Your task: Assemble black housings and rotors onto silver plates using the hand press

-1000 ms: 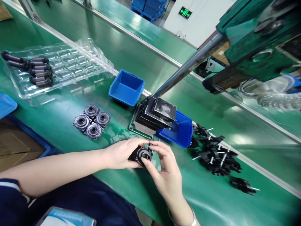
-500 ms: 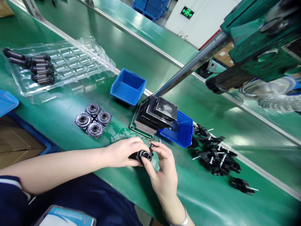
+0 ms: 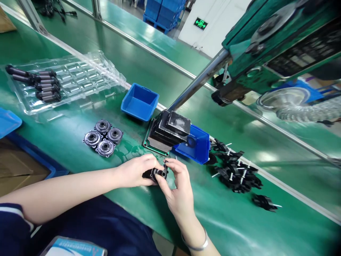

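Note:
My left hand is closed around the body of a black pump housing, low over the green bench in front of me. From the right, my right hand pinches the same part, thumb on its front and fingers at the upright stub on top. The housing has a round front with a short pipe end facing me; much of its body is hidden by my fingers. Left of my hands lie several round black discs with raised centres, set close together. Just beyond my hands stands a dark metal block on a base plate.
A blue bin stands behind the block, another blue bin to its right. Black parts with white pins are piled at right. A clear tray holds dark cylinders. A green press head overhangs at upper right.
Both hands stay on the pump housing, which has turned slightly between the fingers. The view has shifted, so the press and piled parts appear further left.

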A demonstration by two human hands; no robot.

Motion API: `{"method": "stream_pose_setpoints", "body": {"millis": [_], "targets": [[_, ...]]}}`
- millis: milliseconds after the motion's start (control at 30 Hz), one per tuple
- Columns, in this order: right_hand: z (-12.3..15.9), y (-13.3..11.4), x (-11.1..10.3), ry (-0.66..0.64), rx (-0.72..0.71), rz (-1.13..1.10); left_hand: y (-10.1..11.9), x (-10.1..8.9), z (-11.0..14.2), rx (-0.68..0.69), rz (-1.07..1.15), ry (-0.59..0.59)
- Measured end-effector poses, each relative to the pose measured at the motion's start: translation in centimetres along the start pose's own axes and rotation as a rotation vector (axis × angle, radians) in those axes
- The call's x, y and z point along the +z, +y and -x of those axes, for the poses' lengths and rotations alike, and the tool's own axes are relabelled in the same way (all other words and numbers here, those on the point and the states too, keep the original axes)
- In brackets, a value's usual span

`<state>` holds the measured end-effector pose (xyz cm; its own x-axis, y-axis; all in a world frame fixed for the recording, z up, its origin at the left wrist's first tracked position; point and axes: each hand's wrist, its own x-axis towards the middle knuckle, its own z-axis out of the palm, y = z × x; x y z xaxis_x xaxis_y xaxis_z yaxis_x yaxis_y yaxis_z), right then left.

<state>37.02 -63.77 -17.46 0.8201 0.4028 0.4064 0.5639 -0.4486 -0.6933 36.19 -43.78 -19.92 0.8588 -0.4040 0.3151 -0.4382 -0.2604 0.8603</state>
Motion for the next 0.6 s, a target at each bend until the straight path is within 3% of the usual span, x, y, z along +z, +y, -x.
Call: {"method": "stream_pose_setpoints", "body": {"millis": [600], "targets": [[0.1,-0.01,0.52,0.065,0.002,0.027,0.23,-0.25,0.06,-0.031,-0.04,0.019]]}}
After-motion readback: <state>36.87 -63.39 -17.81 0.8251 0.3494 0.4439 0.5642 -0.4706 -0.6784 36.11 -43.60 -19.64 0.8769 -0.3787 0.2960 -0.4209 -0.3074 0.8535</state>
